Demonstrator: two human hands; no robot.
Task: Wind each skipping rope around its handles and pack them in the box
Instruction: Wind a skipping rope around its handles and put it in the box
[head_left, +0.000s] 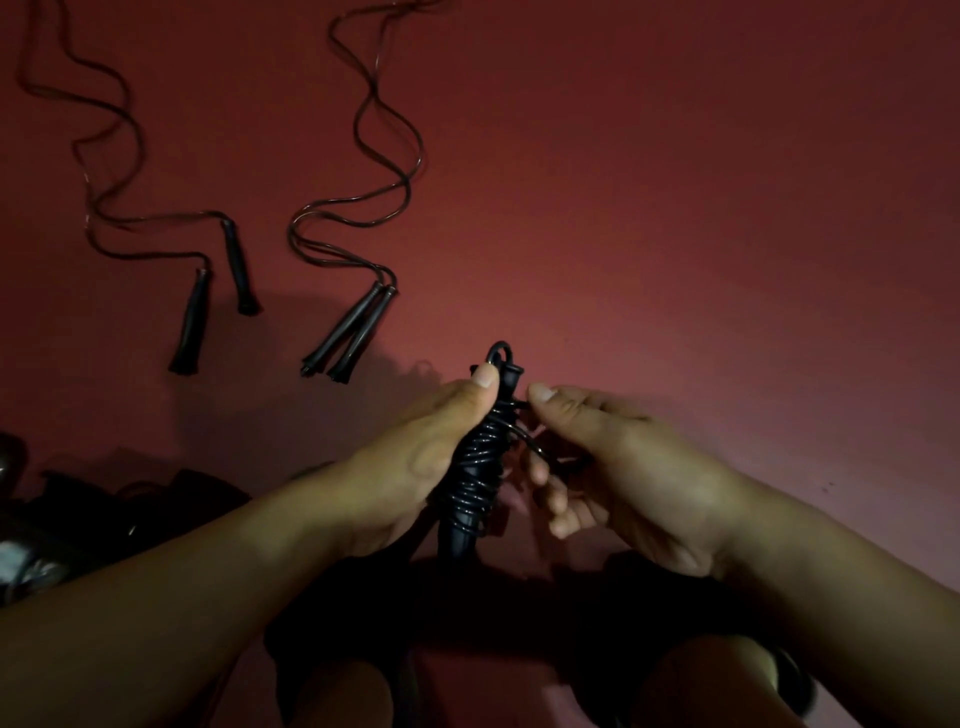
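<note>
Head view: two unwound ropes (363, 171) lie on red floor (675, 182).

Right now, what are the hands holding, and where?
The left hand grips the wound skipping rope around its bundled handles, thumb near the top. The right hand pinches the loose cord end beside the bundle.

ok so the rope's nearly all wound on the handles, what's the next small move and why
Probably tuck the last loose loop of black cord under the coils. The left hand grips the black wound rope bundle with its thumb near the top, and the right hand pinches that free end beside it, so securing it would likely stop the winding from springing loose.
</note>
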